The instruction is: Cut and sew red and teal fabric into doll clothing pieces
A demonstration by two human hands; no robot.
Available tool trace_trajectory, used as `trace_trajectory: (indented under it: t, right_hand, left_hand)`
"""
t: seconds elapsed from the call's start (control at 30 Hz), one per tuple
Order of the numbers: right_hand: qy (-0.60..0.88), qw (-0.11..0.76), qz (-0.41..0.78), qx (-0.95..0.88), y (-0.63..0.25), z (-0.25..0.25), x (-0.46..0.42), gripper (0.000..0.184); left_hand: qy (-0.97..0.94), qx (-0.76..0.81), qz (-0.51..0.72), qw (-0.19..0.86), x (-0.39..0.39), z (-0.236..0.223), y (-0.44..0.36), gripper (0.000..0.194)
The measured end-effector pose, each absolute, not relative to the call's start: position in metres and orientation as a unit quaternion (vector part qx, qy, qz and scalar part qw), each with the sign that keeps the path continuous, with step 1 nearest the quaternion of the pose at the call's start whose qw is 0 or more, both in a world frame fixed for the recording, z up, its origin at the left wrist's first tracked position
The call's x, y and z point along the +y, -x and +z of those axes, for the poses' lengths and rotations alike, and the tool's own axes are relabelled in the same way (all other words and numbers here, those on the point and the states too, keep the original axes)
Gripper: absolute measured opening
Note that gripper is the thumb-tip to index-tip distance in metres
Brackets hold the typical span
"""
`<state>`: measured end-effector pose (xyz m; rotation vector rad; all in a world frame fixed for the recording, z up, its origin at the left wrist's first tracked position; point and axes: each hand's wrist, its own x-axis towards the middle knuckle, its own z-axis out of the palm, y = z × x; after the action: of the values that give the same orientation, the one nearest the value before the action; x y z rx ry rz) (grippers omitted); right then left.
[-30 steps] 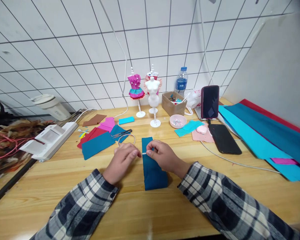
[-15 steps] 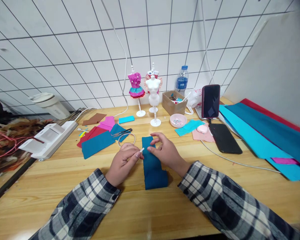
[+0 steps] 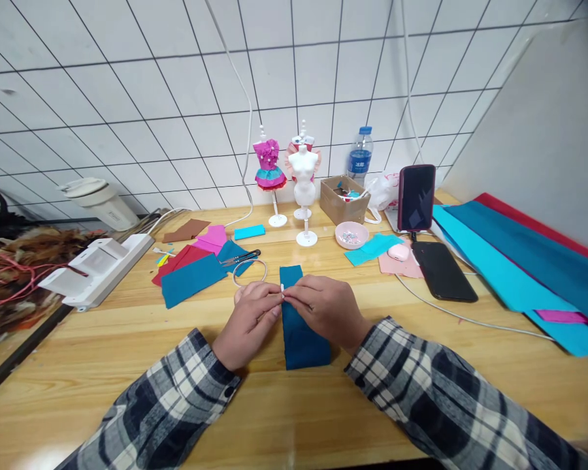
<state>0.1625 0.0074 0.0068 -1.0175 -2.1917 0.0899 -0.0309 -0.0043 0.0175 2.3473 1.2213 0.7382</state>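
A dark teal felt strip [image 3: 301, 336] lies lengthwise on the wooden table [image 3: 294, 411] in front of me. Both hands meet over its left edge near the far end. My left hand [image 3: 249, 320] and my right hand [image 3: 323, 308] pinch a tiny white piece [image 3: 283, 290] between their fingertips, right above the strip. The right hand rests on the felt and hides its middle. Plaid sleeves cover both forearms.
Felt scraps [image 3: 192, 277], small scissors [image 3: 240, 258] and a wire ring [image 3: 249, 271] lie just beyond the hands. Two small dress forms [image 3: 304, 186], a cardboard box [image 3: 342, 199], a bead dish [image 3: 351, 235], a water bottle, two phones [image 3: 443, 271] and large felt sheets [image 3: 529, 261] stand behind and right. A white power strip [image 3: 98, 267] sits left.
The hands were slightly apart, the left holding the white piece alone. They have now come together, both pinching it over the strip's far left edge.
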Motion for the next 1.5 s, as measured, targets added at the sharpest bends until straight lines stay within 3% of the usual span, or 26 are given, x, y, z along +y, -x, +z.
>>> trace_trajectory:
  t: [0.37, 0.73, 0.87, 1.03, 1.3, 1.5]
  right_hand:
    - [0.392, 0.247, 0.013, -0.886, -0.165, 0.015, 0.006, 0.032]
    - [0.440, 0.332, 0.121, -0.826, -0.157, 0.008, 0.008, 0.016]
    - [0.408, 0.333, 0.158, -0.835, -0.160, 0.008, 0.011, 0.019]
    - [0.397, 0.317, 0.128, -0.852, -0.162, 0.007, 0.010, 0.024]
    - [0.447, 0.335, 0.100, -0.823, -0.154, 0.009, 0.004, 0.012]
    - [0.462, 0.422, 0.238, -0.743, -0.148, 0.005, 0.007, 0.008]
  left_hand:
    - [-0.829, 0.458, 0.245, 0.206, -0.005, 0.018, 0.027, 0.031]
    - [-0.848, 0.449, 0.232, 0.160, -0.008, 0.020, 0.025, 0.027]
    - [-0.844, 0.456, 0.232, 0.162, -0.006, 0.019, 0.026, 0.029]
    - [-0.850, 0.455, 0.222, 0.148, -0.007, 0.019, 0.026, 0.027]
    - [-0.849, 0.457, 0.220, 0.150, -0.010, 0.023, 0.021, 0.026]
    - [-0.837, 0.458, 0.251, 0.163, -0.008, 0.022, 0.023, 0.025]
